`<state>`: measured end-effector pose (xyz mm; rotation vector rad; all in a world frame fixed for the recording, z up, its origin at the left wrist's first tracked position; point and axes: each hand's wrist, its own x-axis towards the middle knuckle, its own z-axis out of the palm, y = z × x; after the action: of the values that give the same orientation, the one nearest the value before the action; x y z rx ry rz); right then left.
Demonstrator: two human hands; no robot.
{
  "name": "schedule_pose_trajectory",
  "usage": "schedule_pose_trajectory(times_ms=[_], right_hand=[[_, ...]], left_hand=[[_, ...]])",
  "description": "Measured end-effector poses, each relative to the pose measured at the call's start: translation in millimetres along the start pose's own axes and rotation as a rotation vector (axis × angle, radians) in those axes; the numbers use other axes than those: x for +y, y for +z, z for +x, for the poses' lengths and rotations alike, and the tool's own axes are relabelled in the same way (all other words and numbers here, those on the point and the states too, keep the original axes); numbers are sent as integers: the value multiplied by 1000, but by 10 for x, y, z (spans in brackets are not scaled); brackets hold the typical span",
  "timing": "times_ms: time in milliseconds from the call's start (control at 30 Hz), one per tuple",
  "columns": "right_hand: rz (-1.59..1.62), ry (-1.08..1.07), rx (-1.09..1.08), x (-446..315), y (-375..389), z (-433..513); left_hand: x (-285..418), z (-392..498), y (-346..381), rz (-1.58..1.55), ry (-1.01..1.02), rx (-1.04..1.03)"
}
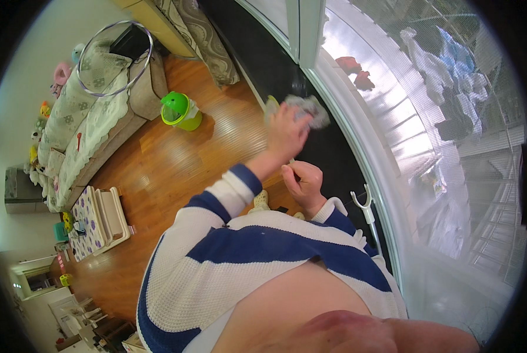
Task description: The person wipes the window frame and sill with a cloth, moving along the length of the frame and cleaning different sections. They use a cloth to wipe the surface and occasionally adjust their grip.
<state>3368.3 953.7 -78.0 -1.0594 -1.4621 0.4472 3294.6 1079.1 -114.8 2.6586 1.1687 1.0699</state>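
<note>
My left hand (290, 131) is pressed on a crumpled, pale, fluffy cloth (315, 110), its fingers spread over it. The cloth lies on a black stone windowsill (263, 48), and a bit of yellow edging shows at its left side. Close below, my right hand (306, 182) is curled into a loose fist beside the sill's inner edge. Nothing can be seen inside that fist. Both arms wear a white and navy striped knit sweater (254, 245).
A white forked clothes pole (366, 207) leans by the window frame (347, 128). A yellow-green bin (188, 120) stands on the wooden floor (166, 163). Farther left are a sofa (113, 119) with a hula hoop (79, 70) and a low table (87, 229). A patterned curtain (206, 44) hangs near the sill.
</note>
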Motion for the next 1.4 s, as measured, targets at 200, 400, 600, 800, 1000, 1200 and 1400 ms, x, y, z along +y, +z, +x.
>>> schedule_pose_trajectory(times_ms=[200,400,600,800,1000,1200,1400], right_hand=[[28,59,26,32,4,-27],[26,95,-6,14,-51,-7],[57,104,-5,-14,-28,-6],[58,73,-3,-6,-21,23],[58,105,193,114,-50,51],[82,122,434,338,-114,127],[148,253,459,352,-219,132]], left_hand=[[93,-162,-60,-77,73,-89],[-555,507,77,30,-91,-42],[-1061,832,230,127,-327,76],[-1027,696,265,35,-266,146],[-430,190,145,-61,-144,217],[312,-416,-22,-169,-117,138],[927,-949,-305,-437,-150,-14]])
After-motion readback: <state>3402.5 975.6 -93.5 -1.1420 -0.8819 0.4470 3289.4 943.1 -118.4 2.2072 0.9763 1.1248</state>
